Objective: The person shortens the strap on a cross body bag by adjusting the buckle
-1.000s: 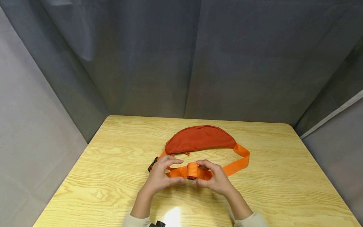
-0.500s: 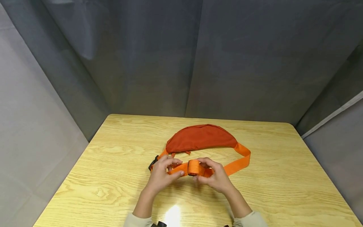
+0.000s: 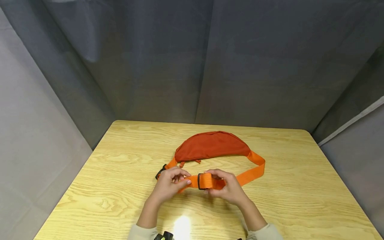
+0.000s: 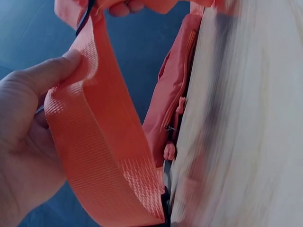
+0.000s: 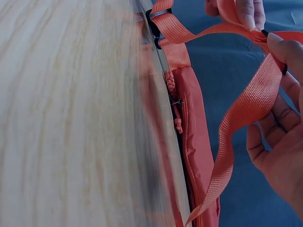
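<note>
A red waist bag (image 3: 213,145) lies on the table, its orange webbing strap (image 3: 252,174) looping toward me. My left hand (image 3: 166,183) pinches the strap between thumb and fingers, left of a black slider (image 3: 199,181). In the left wrist view the thumb presses on the webbing (image 4: 99,142), which hangs in a fold below. On the slider's other side, my right hand (image 3: 226,185) grips the folded-over strap, thumb below and fingers above. The right wrist view shows its thumb beside the slider and a twisted length of webbing (image 5: 251,99) hanging down.
A black side-release buckle (image 3: 160,171) sits at the bag's left end, beyond my left hand. Braided zipper pulls (image 5: 171,85) dangle from the bag. Grey curtains (image 3: 192,66) stand behind and beside the wooden table (image 3: 105,193).
My left hand has closed its thumb and fingers on the strap and shifted slightly left. The slider has turned so its black frame shows more. My right hand stays nearly in place.
</note>
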Demonstrator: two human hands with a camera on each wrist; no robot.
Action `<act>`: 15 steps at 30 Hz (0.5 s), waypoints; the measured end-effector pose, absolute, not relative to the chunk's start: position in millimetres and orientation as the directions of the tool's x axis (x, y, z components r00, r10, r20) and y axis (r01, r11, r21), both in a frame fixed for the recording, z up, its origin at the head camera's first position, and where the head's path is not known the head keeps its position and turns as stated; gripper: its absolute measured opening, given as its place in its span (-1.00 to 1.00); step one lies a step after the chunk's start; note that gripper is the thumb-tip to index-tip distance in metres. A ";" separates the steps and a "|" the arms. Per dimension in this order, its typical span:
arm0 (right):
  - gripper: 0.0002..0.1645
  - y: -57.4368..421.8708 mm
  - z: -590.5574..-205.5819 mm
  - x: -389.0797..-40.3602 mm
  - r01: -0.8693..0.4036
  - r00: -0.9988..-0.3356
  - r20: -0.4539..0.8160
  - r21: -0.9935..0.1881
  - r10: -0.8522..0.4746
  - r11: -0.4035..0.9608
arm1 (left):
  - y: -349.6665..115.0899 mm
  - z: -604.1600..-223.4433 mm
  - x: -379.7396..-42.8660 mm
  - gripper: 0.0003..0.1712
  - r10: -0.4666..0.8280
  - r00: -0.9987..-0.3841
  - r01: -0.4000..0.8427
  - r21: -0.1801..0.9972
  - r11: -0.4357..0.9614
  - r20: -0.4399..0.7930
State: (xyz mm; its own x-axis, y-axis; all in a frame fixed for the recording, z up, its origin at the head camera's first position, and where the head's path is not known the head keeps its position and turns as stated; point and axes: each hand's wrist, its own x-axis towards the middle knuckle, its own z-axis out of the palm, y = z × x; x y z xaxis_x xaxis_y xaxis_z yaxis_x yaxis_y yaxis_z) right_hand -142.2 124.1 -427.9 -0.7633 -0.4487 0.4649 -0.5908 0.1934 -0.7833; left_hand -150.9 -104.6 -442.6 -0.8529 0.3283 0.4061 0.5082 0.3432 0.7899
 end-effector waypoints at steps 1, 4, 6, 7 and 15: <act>-0.47 124.7 -428.2 -142.1 -0.589 -0.764 0.464 -0.785 -0.449 0.190 | -106.4 -442.9 -150.9 -0.87 0.335 -0.855 0.502 0.794 0.342 0.396; -0.47 127.7 -427.9 -142.4 -0.600 -0.759 0.481 -0.778 -0.439 0.186 | -113.2 -442.7 -150.5 -0.90 0.340 -0.861 0.484 0.813 0.324 0.378; -0.46 129.5 -427.1 -143.0 -0.608 -0.758 0.491 -0.770 -0.429 0.193 | -117.8 -441.9 -150.4 -0.91 0.341 -0.862 0.479 0.822 0.307 0.375; -0.46 130.2 -426.5 -143.4 -0.607 -0.760 0.491 -0.770 -0.425 0.196 | -119.7 -441.2 -150.4 -0.91 0.340 -0.866 0.472 0.827 0.306 0.368; -0.47 128.3 -425.1 -144.1 -0.607 -0.755 0.488 -0.772 -0.438 0.188 | -110.5 -418.7 -141.9 -0.85 0.386 -0.865 0.450 0.837 0.310 0.322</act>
State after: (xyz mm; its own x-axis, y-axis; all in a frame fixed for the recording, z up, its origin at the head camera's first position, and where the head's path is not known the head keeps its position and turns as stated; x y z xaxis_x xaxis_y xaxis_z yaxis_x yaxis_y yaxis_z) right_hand -144.1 128.3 -425.1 -0.7554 -0.4376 0.4877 -0.6073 0.1880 -0.7719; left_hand -141.9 -110.5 -418.7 -0.8645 0.3856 0.3223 0.4505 0.3102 0.8372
